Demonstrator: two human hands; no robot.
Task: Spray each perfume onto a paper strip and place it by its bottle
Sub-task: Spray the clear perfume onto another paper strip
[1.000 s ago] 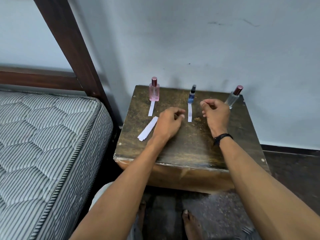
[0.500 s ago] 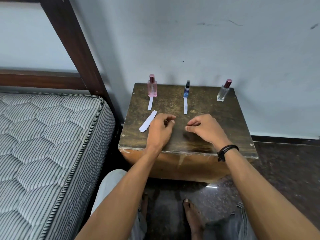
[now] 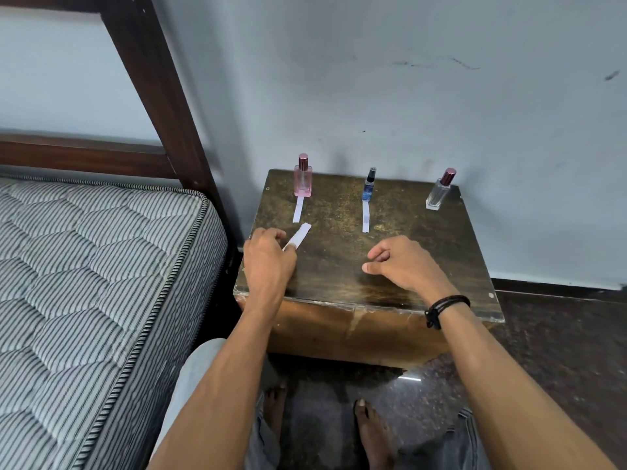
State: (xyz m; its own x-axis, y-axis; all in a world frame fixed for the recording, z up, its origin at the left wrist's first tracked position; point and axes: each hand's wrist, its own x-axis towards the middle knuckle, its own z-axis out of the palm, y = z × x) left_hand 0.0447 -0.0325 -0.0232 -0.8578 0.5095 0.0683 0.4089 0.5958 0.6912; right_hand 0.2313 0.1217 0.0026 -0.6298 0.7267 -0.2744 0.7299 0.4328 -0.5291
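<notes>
A loose paper strip (image 3: 300,234) lay on the table (image 3: 339,283), its near end pinched by the left hand (image 3: 268,262). Two bottles looked finished: the left strip (image 3: 298,209) lay before the pink bottle (image 3: 303,179) and the middle strip (image 3: 365,217) before the blue bottle (image 3: 369,184). The clear bottle (image 3: 440,191) had none yet. The right hand (image 3: 397,266) rested loosely curled, holding nothing.

Left hand (image 3: 269,256) pinches the near end of the spare strips (image 3: 298,236) on the table (image 3: 339,286). Just beyond the grip lies the first strip (image 3: 298,209), with the left bottle (image 3: 303,181) behind it. Right of the grip: right hand (image 3: 403,266). Beyond that, the second strip (image 3: 365,217) lies before the middle bottle (image 3: 369,185). Far right, at the rear: right bottle (image 3: 440,193). Left of the grip: mattress (image 3: 84,283).
</notes>
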